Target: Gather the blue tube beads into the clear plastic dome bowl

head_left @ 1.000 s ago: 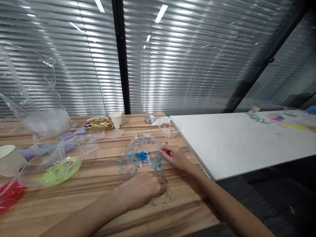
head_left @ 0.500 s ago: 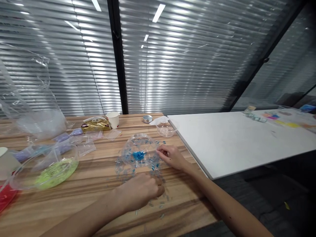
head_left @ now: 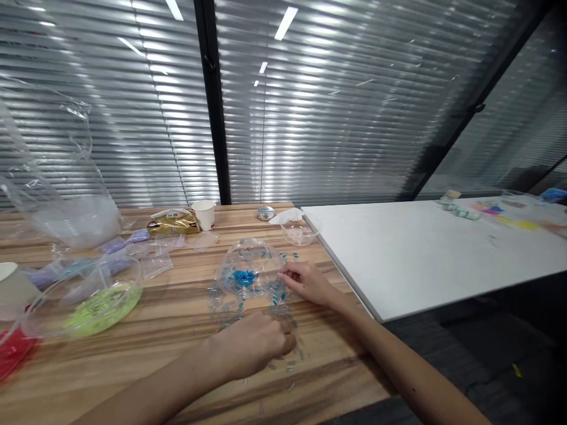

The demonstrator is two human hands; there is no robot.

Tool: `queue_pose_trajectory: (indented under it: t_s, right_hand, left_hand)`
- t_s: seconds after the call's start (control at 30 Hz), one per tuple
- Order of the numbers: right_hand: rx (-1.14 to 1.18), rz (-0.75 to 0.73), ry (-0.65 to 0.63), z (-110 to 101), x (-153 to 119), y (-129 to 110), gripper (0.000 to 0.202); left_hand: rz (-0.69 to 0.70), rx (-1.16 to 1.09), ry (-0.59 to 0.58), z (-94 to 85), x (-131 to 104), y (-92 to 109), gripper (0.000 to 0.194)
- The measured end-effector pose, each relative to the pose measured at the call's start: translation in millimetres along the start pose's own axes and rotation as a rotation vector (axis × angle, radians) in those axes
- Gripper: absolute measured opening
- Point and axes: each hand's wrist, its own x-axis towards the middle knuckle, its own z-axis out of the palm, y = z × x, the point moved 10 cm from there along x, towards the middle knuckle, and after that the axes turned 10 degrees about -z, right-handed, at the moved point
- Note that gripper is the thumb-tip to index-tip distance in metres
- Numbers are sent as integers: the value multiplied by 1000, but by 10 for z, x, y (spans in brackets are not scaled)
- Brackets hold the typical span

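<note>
A clear round plastic bowl point(head_left: 227, 260) rests on the wooden table in front of me, with a small pile of blue capsule pieces point(head_left: 244, 277) inside. My right hand point(head_left: 305, 282) pinches at the bowl's right rim, thumb and fingers together. Closer to me, my left hand point(head_left: 259, 342) is curled palm down over the table, below the bowl; whatever its fingers hold is hidden. Clear and blue capsule halves point(head_left: 278, 298) lie scattered around the bowl and beside both hands.
To the left sit a clear dish with green pieces point(head_left: 104, 310), a red dish point(head_left: 15, 351), purple packets point(head_left: 113, 245) and a big plastic bag point(head_left: 80, 221). Behind are a gold packet point(head_left: 174, 222), a paper cup point(head_left: 204, 215) and another clear bowl point(head_left: 299, 235). A white table point(head_left: 398, 254) adjoins on the right.
The bowl and the blue pile in it have shifted slightly left, and my right fingertips have moved left with them. My left hand stays nearly in place.
</note>
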Motion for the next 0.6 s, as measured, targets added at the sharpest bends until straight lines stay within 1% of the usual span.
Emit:
queue_pose_trajectory:
  t_s: [0.23,0.47,0.6]
  right_hand:
    - [-2,8,13,1,-3,15,20]
    - [2,7,11,-2,-1,1,19]
    - [-4,16,-18,21,-4,24,19]
  left_hand:
    - [17,17,7,-35,-21,26,15]
    - [10,10,-22,5,-12,24,13]
    - [1,-46,12,29,-5,28,11]
